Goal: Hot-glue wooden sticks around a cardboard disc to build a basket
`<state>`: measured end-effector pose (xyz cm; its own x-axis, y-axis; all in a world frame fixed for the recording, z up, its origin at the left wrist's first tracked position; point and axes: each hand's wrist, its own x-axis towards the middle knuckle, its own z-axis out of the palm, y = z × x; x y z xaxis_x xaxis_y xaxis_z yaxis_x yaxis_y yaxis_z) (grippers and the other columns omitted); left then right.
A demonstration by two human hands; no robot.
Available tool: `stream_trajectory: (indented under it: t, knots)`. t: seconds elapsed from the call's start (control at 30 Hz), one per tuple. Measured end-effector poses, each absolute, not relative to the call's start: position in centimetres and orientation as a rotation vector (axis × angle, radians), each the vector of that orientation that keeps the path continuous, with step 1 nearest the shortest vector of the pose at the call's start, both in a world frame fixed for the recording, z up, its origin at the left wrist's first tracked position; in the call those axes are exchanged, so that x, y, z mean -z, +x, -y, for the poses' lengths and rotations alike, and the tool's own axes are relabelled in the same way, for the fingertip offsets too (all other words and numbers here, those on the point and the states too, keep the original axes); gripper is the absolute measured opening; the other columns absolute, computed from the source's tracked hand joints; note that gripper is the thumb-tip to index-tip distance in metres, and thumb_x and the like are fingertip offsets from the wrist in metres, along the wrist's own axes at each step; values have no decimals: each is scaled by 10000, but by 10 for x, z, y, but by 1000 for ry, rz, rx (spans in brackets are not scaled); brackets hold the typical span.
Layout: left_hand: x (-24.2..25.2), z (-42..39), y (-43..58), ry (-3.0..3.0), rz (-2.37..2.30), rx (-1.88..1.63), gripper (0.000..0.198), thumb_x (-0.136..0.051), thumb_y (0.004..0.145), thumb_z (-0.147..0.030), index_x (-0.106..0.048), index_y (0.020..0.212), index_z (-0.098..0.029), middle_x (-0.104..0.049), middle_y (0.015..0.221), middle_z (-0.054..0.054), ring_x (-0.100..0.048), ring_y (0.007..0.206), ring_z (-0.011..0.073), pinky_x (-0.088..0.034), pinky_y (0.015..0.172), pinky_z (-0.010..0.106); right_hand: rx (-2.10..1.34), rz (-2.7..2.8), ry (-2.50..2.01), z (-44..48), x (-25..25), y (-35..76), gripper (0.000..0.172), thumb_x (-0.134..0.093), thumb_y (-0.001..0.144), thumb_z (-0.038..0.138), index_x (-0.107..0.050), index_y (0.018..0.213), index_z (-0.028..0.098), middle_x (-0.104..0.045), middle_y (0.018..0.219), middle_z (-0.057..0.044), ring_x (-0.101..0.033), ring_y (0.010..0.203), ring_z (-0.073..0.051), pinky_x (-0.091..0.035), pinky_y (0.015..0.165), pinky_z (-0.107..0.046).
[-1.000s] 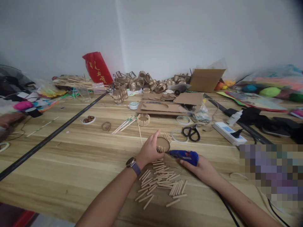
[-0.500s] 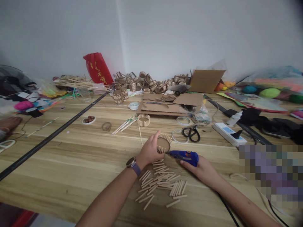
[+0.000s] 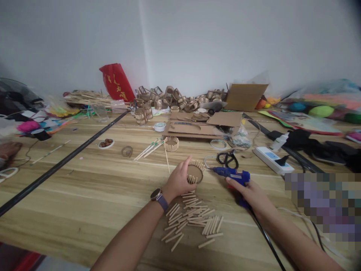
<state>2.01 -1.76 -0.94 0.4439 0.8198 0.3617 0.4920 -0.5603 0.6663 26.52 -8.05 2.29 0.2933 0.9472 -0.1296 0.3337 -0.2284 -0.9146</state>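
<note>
My left hand (image 3: 179, 180) is closed on the left side of a small round basket (image 3: 199, 165), which has a cardboard base and short wooden sticks standing around part of its edge. A blue glue gun (image 3: 233, 175) is gripped in my right hand (image 3: 251, 194), its nozzle pointing left, just right of the basket and apart from it. Below the basket lies a loose pile of short wooden sticks (image 3: 194, 215). Beyond my left hand stands another small stick basket (image 3: 171, 144), with a long thin stick (image 3: 167, 162) leaning near it.
Black scissors (image 3: 228, 159) and white rings lie beyond the glue gun. Cardboard sheets (image 3: 194, 128) and many small stick baskets are at the back. A white power strip (image 3: 273, 160) sits on the right. Another person's hand (image 3: 10, 149) rests at far left.
My right hand has drawn the glue gun right, away from the basket's edge, and its nozzle has lifted off. My left hand and the basket have stayed in place.
</note>
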Motion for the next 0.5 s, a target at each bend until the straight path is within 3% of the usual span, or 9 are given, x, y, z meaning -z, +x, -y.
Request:
stream_trajectory:
  t: [0.13, 0.27, 0.37, 0.5]
  knots:
    - [9, 18, 20, 2227, -1096, -925, 1006, -691, 613, -177, -171, 1473, -158, -381, 1448, 140, -363, 1339, 283, -314, 1133, 414, -1198, 844, -1609, 76, -24, 273, 365, -778, 616, 438, -622, 821, 179, -634, 594, 16, -553, 488, -131, -431, 440, -240]
    - [9, 18, 20, 2225, -1098, -920, 1004, -685, 613, -172, -168, 1473, -162, -377, 1451, 139, -367, 1333, 285, -321, 1126, 424, -1207, 871, -1553, 73, -29, 281, 403, -788, 613, 384, -583, 910, 203, -631, 615, 20, -555, 455, -141, -479, 449, -283]
    - [8, 18, 20, 2238, -1092, -925, 996, -676, 617, -163, -165, 1472, -167, -370, 1456, 135, -353, 1343, 283, -307, 1135, 430, -969, 1098, -1712, 69, -30, 297, 496, -713, 683, 455, -568, 1074, 187, -678, 733, -42, -623, 554, -206, -525, 534, -360]
    - [7, 18, 19, 2240, -1087, -917, 993, -679, 618, -162, -168, 1469, -156, -366, 1458, 140, -341, 1351, 286, -298, 1142, 426, -291, 1519, -1935, 70, -32, 313, 493, -585, 771, 492, -591, 1114, 139, -671, 963, -193, -643, 883, -360, -499, 774, -519]
